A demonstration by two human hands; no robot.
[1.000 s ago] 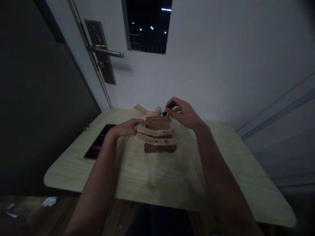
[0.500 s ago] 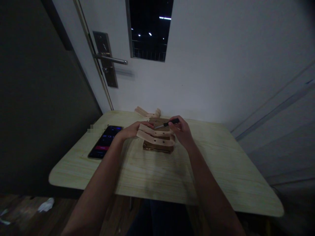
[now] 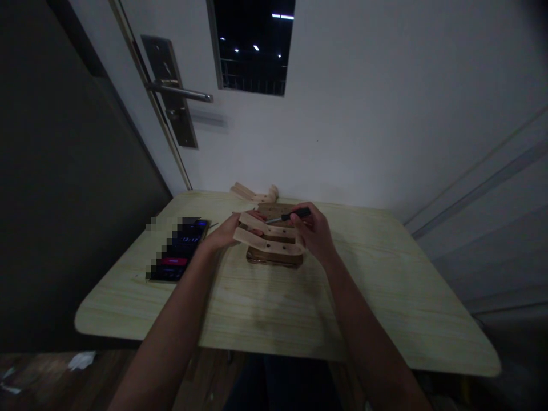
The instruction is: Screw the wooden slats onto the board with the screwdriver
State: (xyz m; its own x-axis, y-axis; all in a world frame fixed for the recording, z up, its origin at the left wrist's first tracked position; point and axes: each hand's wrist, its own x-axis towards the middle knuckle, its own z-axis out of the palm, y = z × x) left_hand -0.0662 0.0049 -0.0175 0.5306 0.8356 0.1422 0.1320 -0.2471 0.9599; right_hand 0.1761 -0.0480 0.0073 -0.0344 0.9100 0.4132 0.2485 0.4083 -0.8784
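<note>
On the pale table [image 3: 299, 308], the right hand [image 3: 317, 234] is gripping a small screwdriver [image 3: 291, 216], its tip pointing sideways toward the left hand [image 3: 222, 235], which is pinching the top wooden strip [image 3: 269, 230] by its end, just under that tip.

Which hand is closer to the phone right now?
Left. The left hand touches the left end of the wooden slats, just right of the phone; the right hand, holding a screwdriver, is across the slats, farther away.

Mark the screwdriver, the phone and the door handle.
screwdriver [image 3: 295, 215], head view, on its black handle.
phone [image 3: 182, 252], head view, on its lit screen.
door handle [image 3: 188, 93], head view, midway along the lever.
</note>
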